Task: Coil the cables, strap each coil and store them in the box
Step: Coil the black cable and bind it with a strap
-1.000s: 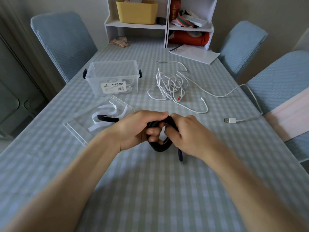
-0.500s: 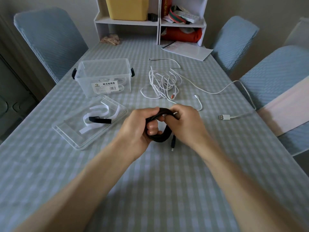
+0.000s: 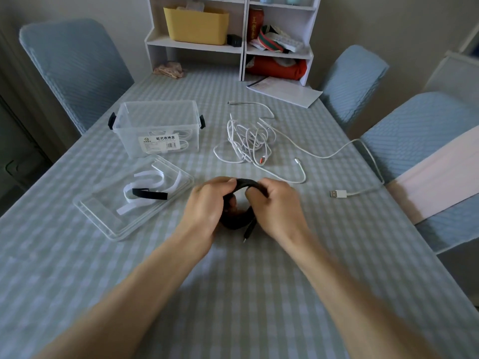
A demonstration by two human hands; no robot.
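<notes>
A coiled black cable (image 3: pixel 239 218) is held over the table's middle, one plug end hanging below it. My left hand (image 3: pixel 207 203) grips the coil's left side. My right hand (image 3: pixel 277 203) grips its right side, fingers curled over the top. A black band (image 3: pixel 246 183) arches between both hands over the coil. The clear storage box (image 3: pixel 158 130) stands at the back left with white cable inside. Its lid (image 3: pixel 108 216) lies in front of it, holding white straps (image 3: pixel 147 177) and one black strap (image 3: pixel 150 194). A tangle of white cables (image 3: pixel 248 141) lies right of the box.
A long white cable runs right to a USB plug (image 3: pixel 338 194) near the table's right edge. Blue chairs stand at the left (image 3: pixel 75 71) and right (image 3: pixel 420 125). A white shelf unit (image 3: pixel 233 37) and papers (image 3: pixel 285 92) sit at the far end.
Both hands stay on the black coil, which has shifted slightly away from me. The black band over its top now shows longer between the hands.
</notes>
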